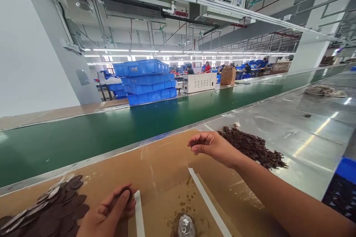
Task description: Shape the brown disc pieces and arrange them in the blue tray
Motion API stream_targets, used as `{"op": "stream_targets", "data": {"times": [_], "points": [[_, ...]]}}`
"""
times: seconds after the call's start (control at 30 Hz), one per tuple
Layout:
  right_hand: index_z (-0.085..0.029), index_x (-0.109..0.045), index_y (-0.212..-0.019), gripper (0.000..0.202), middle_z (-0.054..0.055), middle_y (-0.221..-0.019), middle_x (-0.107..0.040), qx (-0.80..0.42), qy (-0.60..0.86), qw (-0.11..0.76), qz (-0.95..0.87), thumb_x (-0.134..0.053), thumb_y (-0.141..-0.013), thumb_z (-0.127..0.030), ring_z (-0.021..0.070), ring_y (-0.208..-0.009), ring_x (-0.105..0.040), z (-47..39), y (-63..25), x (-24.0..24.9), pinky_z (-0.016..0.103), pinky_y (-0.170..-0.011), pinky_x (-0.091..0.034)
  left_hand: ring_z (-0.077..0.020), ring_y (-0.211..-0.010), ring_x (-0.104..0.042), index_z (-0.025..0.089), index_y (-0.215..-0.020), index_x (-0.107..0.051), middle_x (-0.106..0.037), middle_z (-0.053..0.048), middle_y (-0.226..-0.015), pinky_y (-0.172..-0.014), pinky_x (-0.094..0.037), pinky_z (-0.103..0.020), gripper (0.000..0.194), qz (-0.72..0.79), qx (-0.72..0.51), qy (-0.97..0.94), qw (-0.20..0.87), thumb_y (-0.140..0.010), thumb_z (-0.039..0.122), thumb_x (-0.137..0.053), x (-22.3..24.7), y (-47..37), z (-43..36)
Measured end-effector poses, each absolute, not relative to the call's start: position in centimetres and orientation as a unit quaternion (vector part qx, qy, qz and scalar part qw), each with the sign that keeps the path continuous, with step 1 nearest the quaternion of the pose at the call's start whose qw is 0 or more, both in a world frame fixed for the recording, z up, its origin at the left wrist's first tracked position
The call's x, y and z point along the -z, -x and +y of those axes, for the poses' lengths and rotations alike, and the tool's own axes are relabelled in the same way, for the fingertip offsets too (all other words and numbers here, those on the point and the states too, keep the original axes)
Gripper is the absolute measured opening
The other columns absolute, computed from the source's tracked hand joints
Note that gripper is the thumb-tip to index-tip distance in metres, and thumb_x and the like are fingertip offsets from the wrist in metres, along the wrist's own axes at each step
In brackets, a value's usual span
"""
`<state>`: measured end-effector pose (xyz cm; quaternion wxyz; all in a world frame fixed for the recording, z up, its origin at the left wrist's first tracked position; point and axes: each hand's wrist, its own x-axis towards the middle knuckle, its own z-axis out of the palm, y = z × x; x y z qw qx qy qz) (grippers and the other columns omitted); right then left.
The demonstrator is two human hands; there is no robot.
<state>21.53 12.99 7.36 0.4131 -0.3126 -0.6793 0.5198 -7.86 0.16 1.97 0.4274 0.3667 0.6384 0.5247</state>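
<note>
My left hand (111,209) is closed on a dark brown disc (125,193), thumb on its face, above the cardboard sheet (155,170). To its left lies a heap of similar brown discs (59,207). My right hand (207,144) is held over the far part of the cardboard, fingers curled toward the thumb around a small dark piece (194,142). Just right of that hand is a pile of small dark brown pieces (250,146). A clear, shiny object (186,226) stands at the bottom centre, between two white tape strips.
Beyond the cardboard runs a green conveyor belt (167,118). Stacked blue crates (151,81) and a cream machine (200,82) stand behind it. On the metal table (297,118) lies a crumpled cloth (325,90). A blue crate (347,168) with dark pieces is at right. People sit far back.
</note>
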Motion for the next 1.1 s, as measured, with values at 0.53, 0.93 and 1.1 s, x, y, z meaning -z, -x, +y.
{"op": "stream_targets", "data": {"times": [0.53, 0.93, 1.1], "points": [[-0.019, -0.064, -0.095, 0.017, 0.006, -0.101, -0.060, -0.683, 0.279, 0.381, -0.556, -0.060, -0.083, -0.031, 0.0108, -0.070, -0.055, 14.1, -20.7, -5.9, 0.025, -0.061, -0.050, -0.0141, -0.068, -0.063, 0.011, -0.104, -0.062, -0.070, -0.010, -0.094, -0.069, -0.056, -0.028, 0.038, 0.579, -0.563, -0.341, 0.481, -0.076, 0.036, -0.068, -2.8, 5.9, -0.6], [-0.017, -0.067, -0.097, 0.028, 0.003, -0.080, -0.064, -0.697, 0.250, 0.282, -0.610, -0.074, -0.074, -0.031, 0.0140, -0.068, -0.061, 10.6, -20.4, -6.8, 0.030, -0.062, -0.052, -0.0133, -0.060, -0.061, 0.011, -0.098, -0.061, -0.072, -0.006, -0.079, -0.058, -0.052, -0.022, 0.049, 0.632, -0.551, -0.332, 0.432, -0.061, 0.040, -0.078, -3.3, 6.4, -0.4], [-0.016, -0.066, -0.090, 0.027, 0.001, -0.079, -0.066, -0.660, 0.263, 0.279, -0.646, -0.077, -0.070, -0.030, 0.0089, -0.062, -0.056, 10.6, -20.4, -6.7, 0.025, -0.063, -0.048, -0.0094, -0.054, -0.052, 0.014, -0.098, -0.065, -0.071, -0.003, -0.080, -0.054, -0.046, -0.020, 0.046, 0.656, -0.543, -0.338, 0.401, -0.063, 0.043, -0.076, -4.1, 5.9, -1.0]]}}
